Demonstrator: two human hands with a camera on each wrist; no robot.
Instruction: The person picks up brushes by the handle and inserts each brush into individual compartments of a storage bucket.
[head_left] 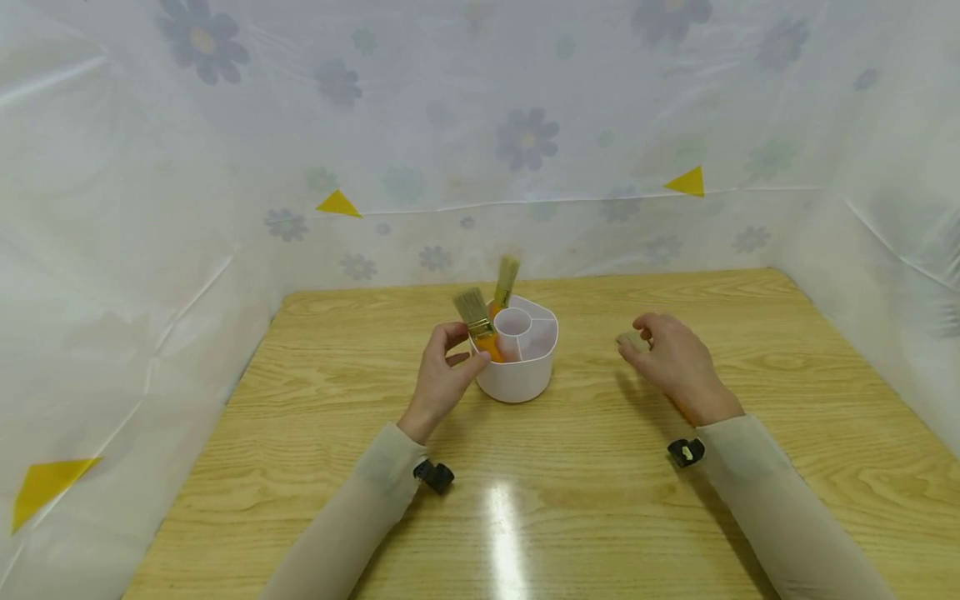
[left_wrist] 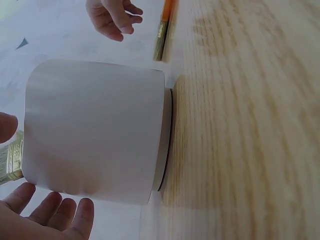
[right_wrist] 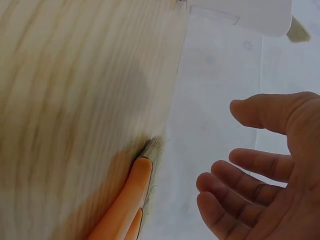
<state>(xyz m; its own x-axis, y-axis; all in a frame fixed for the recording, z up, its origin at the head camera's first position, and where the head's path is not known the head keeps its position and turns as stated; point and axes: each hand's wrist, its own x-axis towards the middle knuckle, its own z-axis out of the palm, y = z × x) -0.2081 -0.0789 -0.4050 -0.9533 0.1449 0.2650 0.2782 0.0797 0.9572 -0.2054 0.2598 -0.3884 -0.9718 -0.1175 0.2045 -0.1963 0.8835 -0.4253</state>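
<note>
A white round organizer (head_left: pixel 516 383) with several compartments stands on the table, holding a wide paintbrush (head_left: pixel 472 312) and a second paintbrush (head_left: pixel 507 279), both bristles up. My left hand (head_left: pixel 441 379) is at its left side, thumb and fingers spread about the wide brush and rim. In the left wrist view its fingertips (left_wrist: pixel 60 215) lie against or close to the organizer's wall. To the right, my right hand (head_left: pixel 678 362) hovers with loosely bent fingers and holds nothing. Below it lie paintbrushes with orange handles (right_wrist: pixel 125 200), mostly hidden by the hand in the head view.
The wooden table (head_left: pixel 337 467) is enclosed by plastic sheeting (head_left: pixel 450 150) with a flower pattern at the back. Yellow triangles (head_left: pixel 340 204) mark the sheeting. A black wrist device (head_left: pixel 435 475) sits on each sleeve.
</note>
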